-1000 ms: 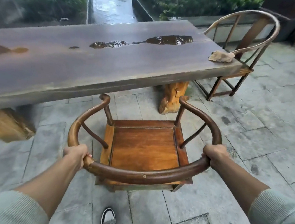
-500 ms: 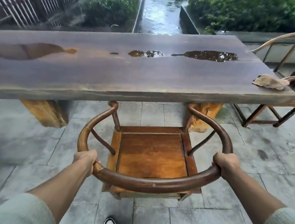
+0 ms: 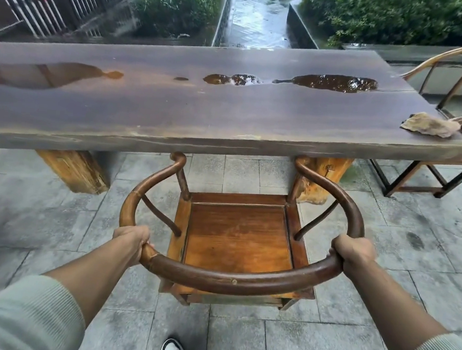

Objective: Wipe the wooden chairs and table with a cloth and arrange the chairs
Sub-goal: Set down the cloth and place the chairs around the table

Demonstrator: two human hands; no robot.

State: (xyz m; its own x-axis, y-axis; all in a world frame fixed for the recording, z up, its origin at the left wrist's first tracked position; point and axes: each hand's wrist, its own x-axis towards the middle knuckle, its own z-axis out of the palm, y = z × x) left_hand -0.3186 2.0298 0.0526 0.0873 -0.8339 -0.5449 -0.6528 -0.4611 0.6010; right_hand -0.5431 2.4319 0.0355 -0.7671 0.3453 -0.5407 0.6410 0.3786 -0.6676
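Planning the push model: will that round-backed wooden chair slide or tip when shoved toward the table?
Round-backed wooden chair looks solid, probably heavy and stiff. Both hands, left and right, grip its high rail, so it may tip. Grey stone paving looks damp, possibly easing sliding.

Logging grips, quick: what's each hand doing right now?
Left hand: closed, gripping the chair rail on its left side.
Right hand: closed, gripping the same rail on its right side.
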